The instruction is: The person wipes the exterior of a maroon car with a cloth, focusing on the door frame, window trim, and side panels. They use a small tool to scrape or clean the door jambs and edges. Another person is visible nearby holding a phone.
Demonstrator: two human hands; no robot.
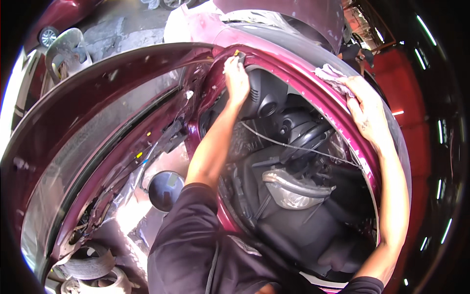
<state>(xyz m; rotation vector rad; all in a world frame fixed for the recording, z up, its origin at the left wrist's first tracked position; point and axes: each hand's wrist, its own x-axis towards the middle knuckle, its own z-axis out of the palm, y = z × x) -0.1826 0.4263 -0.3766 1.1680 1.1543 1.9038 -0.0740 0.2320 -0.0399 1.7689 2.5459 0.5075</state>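
My left hand (236,81) is closed at the front corner of the maroon car's door opening. Its fingers press a small dark grey piece (241,58) against the painted frame; I cannot tell what kind of piece it is. My right hand (364,105) rests on the roof edge, closed on a crumpled pale cloth (333,78). Between my arms lies the maroon door frame (303,90), with the dark cabin behind it. Inside are the steering wheel (306,142) and the dashboard (269,90).
To my left the maroon door (127,66) stands wide open, its inner side stripped. A headlight (296,188) lies on the car seat (293,230). On the floor stand a dark bucket (166,190) and, at lower left, rolls of tape or paper (90,264). A thin cable (293,144) crosses the opening.
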